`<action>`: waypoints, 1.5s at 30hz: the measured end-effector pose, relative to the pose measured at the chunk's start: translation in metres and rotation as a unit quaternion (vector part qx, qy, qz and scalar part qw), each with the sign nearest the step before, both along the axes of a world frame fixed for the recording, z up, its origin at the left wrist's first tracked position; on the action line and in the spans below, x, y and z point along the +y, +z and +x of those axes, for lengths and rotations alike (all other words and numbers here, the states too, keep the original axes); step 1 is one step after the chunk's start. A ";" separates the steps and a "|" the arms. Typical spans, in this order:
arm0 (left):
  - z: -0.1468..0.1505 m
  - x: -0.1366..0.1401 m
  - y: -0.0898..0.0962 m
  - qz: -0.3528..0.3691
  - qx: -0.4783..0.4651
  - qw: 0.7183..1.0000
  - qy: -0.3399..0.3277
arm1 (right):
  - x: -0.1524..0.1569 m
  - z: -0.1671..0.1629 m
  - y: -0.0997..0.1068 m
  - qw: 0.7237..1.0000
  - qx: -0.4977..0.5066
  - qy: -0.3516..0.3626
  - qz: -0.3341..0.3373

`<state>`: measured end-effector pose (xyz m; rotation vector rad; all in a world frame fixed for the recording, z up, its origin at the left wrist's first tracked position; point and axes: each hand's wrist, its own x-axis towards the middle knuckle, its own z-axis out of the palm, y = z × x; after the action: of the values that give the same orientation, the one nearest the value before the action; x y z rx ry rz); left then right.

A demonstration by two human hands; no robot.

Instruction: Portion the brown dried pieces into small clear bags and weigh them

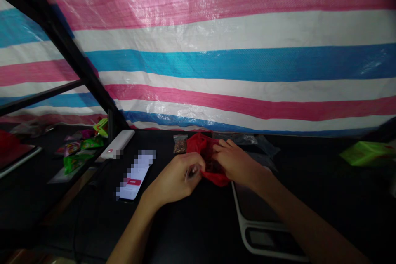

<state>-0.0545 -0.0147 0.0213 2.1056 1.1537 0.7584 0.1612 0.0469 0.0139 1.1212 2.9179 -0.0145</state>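
Note:
A crumpled red plastic bag [219, 179] lies on the black table with its mouth open and dark contents inside. My left hand [177, 177] is closed on the bag's left rim, and a bit of clear plastic [192, 171] shows within its curled fingers. On the other side, my right hand [236, 161] has bent fingers at the right part of the bag's mouth; their tips are partly hidden. Just behind the left hand is a small clear zip bag [180, 144] with brownish bits. A kitchen scale [256, 206] sits under my right forearm.
Left of my hands lie a lit phone [133, 181] and a white oblong device [119, 144]. Several green and purple packets [77, 161] sit farther left by a black metal frame [74, 62]. Clear bags [266, 146] lie behind; a lime-green packet [366, 153] is far right. Striped sheeting [235, 66] hangs behind.

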 end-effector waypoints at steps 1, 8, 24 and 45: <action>-0.001 0.001 -0.002 -0.004 -0.011 1.000 0.004 | 0.000 0.000 -0.001 1.000 -0.002 -0.003 -0.003; -0.007 0.011 -0.018 -0.092 0.028 0.994 -0.058 | 0.000 -0.004 0.000 1.000 -0.002 -0.021 -0.014; -0.020 0.025 -0.030 -0.165 -0.051 0.983 -0.060 | 0.008 -0.015 -0.020 0.993 0.092 0.018 -0.076; -0.017 0.032 -0.035 -0.030 -0.126 0.987 0.095 | 0.022 0.014 0.007 0.956 0.243 -0.024 -0.160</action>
<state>-0.0719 0.0169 -0.0141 1.8068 1.2298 1.0324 0.1749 0.0690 0.0208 1.2749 3.1120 -0.8474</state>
